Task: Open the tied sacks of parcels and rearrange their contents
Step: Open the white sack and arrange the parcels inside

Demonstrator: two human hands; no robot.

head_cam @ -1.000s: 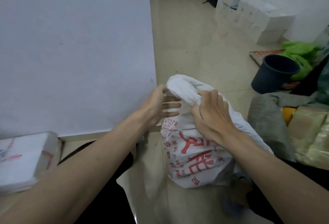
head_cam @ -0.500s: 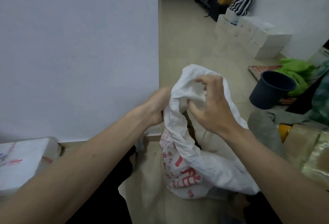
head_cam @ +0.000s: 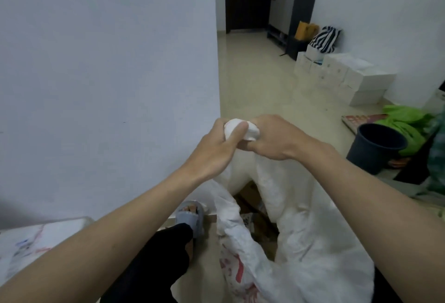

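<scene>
A white woven sack [head_cam: 296, 237] with red printing stands on the floor in front of me. Its top is pulled up into a bunched end [head_cam: 243, 129]. My left hand [head_cam: 216, 148] grips that bunched end from the left, thumb across the cloth. My right hand [head_cam: 274, 138] grips the same end from the right, right beside the left hand. Below the hands the sack's mouth gapes, and brown parcels [head_cam: 252, 206] show inside it.
A white wall [head_cam: 108, 73] is close on the left. A white parcel [head_cam: 36, 245] lies at lower left. A dark bucket [head_cam: 375, 148], green bags [head_cam: 407, 122] and stacked white boxes [head_cam: 346, 76] stand to the right. My foot in a blue slipper [head_cam: 192, 216] is beside the sack.
Both hands have lifted the sack's top higher and come together on the bunched end. The sack's mouth has opened wider, showing parcels inside. My view has risen.
</scene>
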